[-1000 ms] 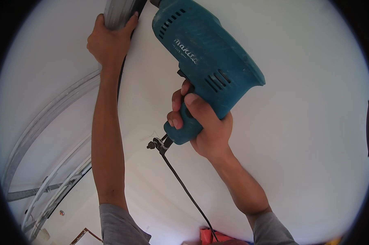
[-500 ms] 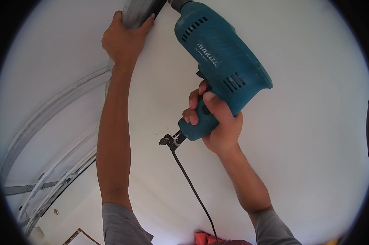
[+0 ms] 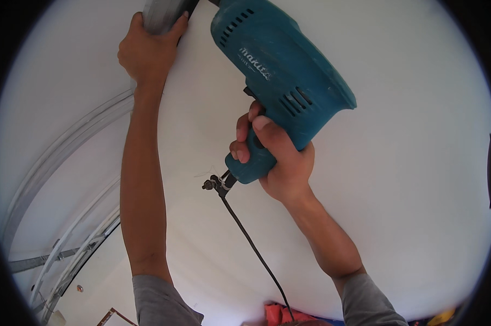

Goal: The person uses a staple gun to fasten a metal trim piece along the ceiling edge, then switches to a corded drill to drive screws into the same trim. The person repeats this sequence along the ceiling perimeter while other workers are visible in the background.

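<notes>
In my right hand (image 3: pixel 286 155) is the handle of a teal power drill (image 3: pixel 278 65), its body slanting up and to the left. The front end of the drill runs out of the top of the picture. A chuck key (image 3: pixel 210 183) is tied to the black cord (image 3: pixel 251 239) just below the handle. My left hand (image 3: pixel 150 51), raised at the upper left, grips a grey metal channel (image 3: pixel 164 13) with the thumb along its right side. The channel's far end lies beyond the view.
Curved-looking metal rails (image 3: pixel 66 136) of a ceiling frame run along the left, with a crosspiece (image 3: pixel 39 262) between them. A pale wall (image 3: pixel 408 163) fills the right side. Red items (image 3: pixel 278 312) show at the bottom edge, and a brown frame (image 3: pixel 112 315) stands at lower left.
Both hands, the drill and the channel appear shifted a little to the left and upward in the picture. Each hand keeps the same hold.
</notes>
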### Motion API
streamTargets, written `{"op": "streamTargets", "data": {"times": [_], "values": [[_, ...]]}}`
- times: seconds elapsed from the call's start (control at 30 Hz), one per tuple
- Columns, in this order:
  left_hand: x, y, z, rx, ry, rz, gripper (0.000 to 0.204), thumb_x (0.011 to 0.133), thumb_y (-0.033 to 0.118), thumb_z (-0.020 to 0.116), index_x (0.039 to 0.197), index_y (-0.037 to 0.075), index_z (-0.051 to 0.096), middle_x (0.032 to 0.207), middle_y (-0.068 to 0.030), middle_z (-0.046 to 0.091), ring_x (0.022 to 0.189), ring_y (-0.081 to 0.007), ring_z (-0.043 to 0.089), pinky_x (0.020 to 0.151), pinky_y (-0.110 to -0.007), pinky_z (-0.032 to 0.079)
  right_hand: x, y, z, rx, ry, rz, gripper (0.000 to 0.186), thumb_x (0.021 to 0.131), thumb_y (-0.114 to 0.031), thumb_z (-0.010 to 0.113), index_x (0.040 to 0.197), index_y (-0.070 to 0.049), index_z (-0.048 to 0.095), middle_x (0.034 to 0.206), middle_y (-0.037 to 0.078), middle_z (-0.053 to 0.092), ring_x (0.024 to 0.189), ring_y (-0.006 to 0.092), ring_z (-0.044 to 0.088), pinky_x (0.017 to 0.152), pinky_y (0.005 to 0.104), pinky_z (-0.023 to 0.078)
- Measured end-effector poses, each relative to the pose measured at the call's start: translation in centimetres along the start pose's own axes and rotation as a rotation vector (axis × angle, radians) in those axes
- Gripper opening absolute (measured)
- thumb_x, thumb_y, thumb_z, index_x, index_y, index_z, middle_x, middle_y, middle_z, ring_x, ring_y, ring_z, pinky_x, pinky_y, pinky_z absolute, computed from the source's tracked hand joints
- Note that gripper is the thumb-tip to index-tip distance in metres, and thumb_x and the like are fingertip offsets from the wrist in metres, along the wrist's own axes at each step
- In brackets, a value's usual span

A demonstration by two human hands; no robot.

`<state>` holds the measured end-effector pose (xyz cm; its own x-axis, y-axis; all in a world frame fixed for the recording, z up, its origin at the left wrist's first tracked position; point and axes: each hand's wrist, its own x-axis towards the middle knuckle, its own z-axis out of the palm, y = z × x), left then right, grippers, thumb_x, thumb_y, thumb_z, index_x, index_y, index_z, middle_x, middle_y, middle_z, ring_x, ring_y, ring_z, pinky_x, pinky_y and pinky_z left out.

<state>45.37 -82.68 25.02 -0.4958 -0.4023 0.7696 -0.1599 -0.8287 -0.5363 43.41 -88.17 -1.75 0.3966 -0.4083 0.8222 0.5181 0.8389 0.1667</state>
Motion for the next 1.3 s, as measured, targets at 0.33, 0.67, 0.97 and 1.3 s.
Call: {"op": "streamTargets", "data": {"times": [0.33,0.67,0.97,1.3], "values": [[0.2,-0.3,-0.3,-0.028,0.010,0.032,0.075,0.068,0.066,0.084,0.098,-0.002,0.069,0.084,-0.0216,0.075,0.074,-0.0351,0.076,0.073,-0.042,0.060,-0.2,-0.1,0.5,-0.028,0.022,-0.023,0.027,0.089,-0.010,0.062,0.113,0.000,0.056,0.088,0.013,0.060,0.062,0.0201,0.057,0.061,0.0386,0.049],[0.3,-0.3,-0.4,-0.042,0.000,0.029,0.076,0.068,0.066,0.084,0.098,-0.003,0.068,0.085,-0.0219,0.075,0.075,-0.0353,0.076,0.074,-0.043,0.060,-0.2,-0.5,0.5,-0.016,0.015,-0.021,0.027,0.088,-0.011,0.063,0.111,0.001,0.056,0.090,0.014,0.060,0.061,0.0204,0.057,0.061,0.0385,0.050],[0.4,0.0,-0.7,-0.039,-0.019,0.024,0.075,0.069,0.066,0.083,0.098,-0.002,0.068,0.085,-0.0214,0.075,0.077,-0.0349,0.076,0.074,-0.043,0.059,-0.3,-0.8,1.0,-0.014,0.053,-0.051,0.014,0.087,-0.008,0.059,0.097,0.001,0.057,0.073,0.008,0.061,0.057,0.0157,0.059,0.059,0.0335,0.049],[0.4,-0.1,-0.7,-0.034,0.004,0.043,0.073,0.068,0.067,0.084,0.093,0.000,0.067,0.077,-0.0179,0.074,0.067,-0.0320,0.075,0.066,-0.043,0.060,-0.6,-0.8,0.9,-0.087,0.024,-0.025,0.029,0.088,-0.011,0.063,0.113,0.002,0.056,0.088,0.013,0.060,0.061,0.0202,0.057,0.062,0.0376,0.050]]}}
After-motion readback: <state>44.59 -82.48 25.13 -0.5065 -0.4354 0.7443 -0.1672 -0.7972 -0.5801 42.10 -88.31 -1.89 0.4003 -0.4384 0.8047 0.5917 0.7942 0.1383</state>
